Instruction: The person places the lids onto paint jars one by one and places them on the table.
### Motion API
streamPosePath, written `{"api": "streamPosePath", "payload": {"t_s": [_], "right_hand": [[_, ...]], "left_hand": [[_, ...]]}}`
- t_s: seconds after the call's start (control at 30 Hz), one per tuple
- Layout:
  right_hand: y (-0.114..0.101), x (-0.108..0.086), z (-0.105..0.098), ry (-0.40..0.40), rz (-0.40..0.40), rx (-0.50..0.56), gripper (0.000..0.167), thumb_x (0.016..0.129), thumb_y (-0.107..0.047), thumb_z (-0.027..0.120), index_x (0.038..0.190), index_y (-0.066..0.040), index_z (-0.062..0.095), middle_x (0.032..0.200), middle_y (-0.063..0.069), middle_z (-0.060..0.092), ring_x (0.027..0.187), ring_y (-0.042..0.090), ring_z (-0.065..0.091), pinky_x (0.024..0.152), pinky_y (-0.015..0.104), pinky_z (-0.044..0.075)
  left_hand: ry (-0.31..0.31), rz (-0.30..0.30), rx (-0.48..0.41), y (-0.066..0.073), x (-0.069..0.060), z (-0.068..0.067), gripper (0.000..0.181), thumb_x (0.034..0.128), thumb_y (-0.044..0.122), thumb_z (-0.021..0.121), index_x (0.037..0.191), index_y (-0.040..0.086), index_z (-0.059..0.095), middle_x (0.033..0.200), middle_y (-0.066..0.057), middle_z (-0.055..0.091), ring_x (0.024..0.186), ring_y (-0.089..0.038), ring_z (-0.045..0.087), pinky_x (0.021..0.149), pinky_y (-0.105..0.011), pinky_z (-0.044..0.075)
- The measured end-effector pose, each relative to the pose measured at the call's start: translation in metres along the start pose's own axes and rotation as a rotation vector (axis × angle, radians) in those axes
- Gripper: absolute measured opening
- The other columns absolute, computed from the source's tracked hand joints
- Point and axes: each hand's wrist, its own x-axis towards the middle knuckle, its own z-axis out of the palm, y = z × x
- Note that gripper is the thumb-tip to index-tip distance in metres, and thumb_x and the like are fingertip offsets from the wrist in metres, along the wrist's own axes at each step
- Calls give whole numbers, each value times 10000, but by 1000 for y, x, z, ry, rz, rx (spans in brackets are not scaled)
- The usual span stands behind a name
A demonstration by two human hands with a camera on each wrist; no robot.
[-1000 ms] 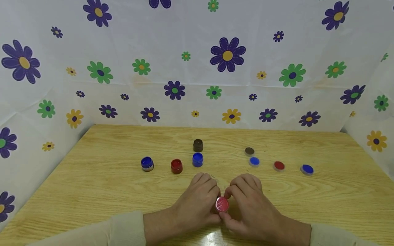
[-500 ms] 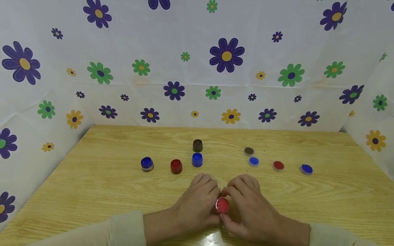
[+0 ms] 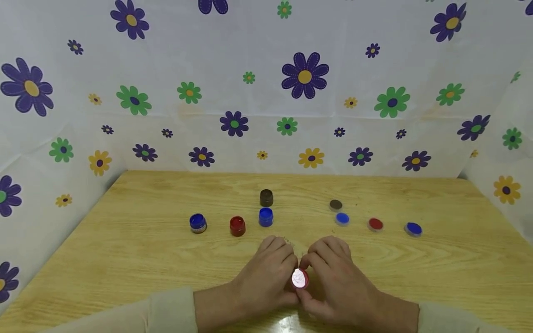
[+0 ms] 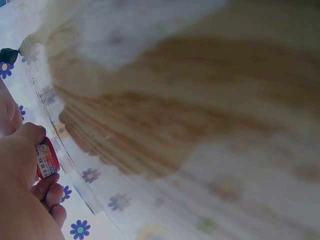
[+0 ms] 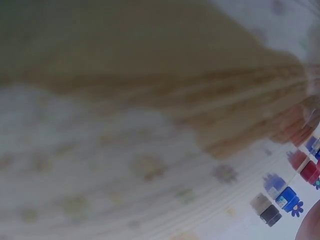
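Observation:
A small pinkish-red paint jar (image 3: 299, 278) is held between both hands near the table's front. Its round top faces up and shines white with glare. My left hand (image 3: 266, 273) grips the jar from the left; in the left wrist view the jar's red side (image 4: 47, 159) shows a printed barcode label between thumb and fingers. My right hand (image 3: 339, 282) pinches the top rim from the right, index finger at the far side and thumb at the near side. In the right wrist view, the sleeve fills most of the picture and the held jar cannot be made out.
Uncapped paint jars stand beyond the hands: dark blue (image 3: 198, 223), red (image 3: 238, 225), bright blue (image 3: 266, 217) and brown (image 3: 266, 197). Loose lids lie to the right: brown (image 3: 335, 204), light blue (image 3: 342, 218), red (image 3: 375, 225) and blue (image 3: 413, 229). A flowered cloth (image 3: 258, 101) encloses the wooden table (image 3: 137, 259).
The jar's top has gone from pinkish red to a bright white glare. Both hands keep nearly the same place, with the right fingers shifting slightly at the rim.

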Motion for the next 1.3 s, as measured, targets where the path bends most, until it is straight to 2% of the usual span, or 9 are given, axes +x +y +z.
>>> {"api": "streamPosePath", "payload": {"t_s": [0.2,0.47,0.57,0.8,1.07,1.3], "right_hand": [[0,1,0,-2,16,-2,269,842,-438,668,917,-187,607,964,-97,501,966,116,424,883,350,296],[0,0,0,-13,32,-15,328,884,-525,628,903,-199,592,958,-105,497,962,98,415,890,318,296],[0,1,0,-15,24,-13,325,868,-507,653,944,-193,614,980,-96,513,977,105,423,893,329,304],[-2,2,-2,-22,9,-7,329,733,-357,736,991,-173,646,994,-84,517,1003,124,424,884,350,323],[-2,3,-1,27,-21,-29,306,728,-363,751,932,-169,631,965,-85,513,966,128,429,855,360,331],[-1,3,1,34,-25,-35,293,742,-382,746,902,-174,617,944,-89,510,946,120,430,850,361,330]], "left_hand": [[22,1,4,0,1,0,379,663,459,826,780,171,608,807,84,550,872,-128,472,887,-279,382],[11,8,-1,1,0,-2,366,717,472,797,797,163,618,816,76,566,879,-128,476,896,-275,388],[24,4,9,1,0,-2,384,711,486,797,802,158,619,816,76,567,880,-128,485,906,-282,394],[10,-35,-10,1,0,-3,396,699,482,807,808,154,615,813,79,554,888,-126,473,915,-290,386],[-20,-43,-17,1,-1,-4,375,696,466,811,795,161,618,810,80,549,901,-126,475,927,-293,387],[-30,-42,-21,0,-1,-5,359,704,462,801,801,163,627,824,80,564,908,-127,478,931,-294,386]]}}
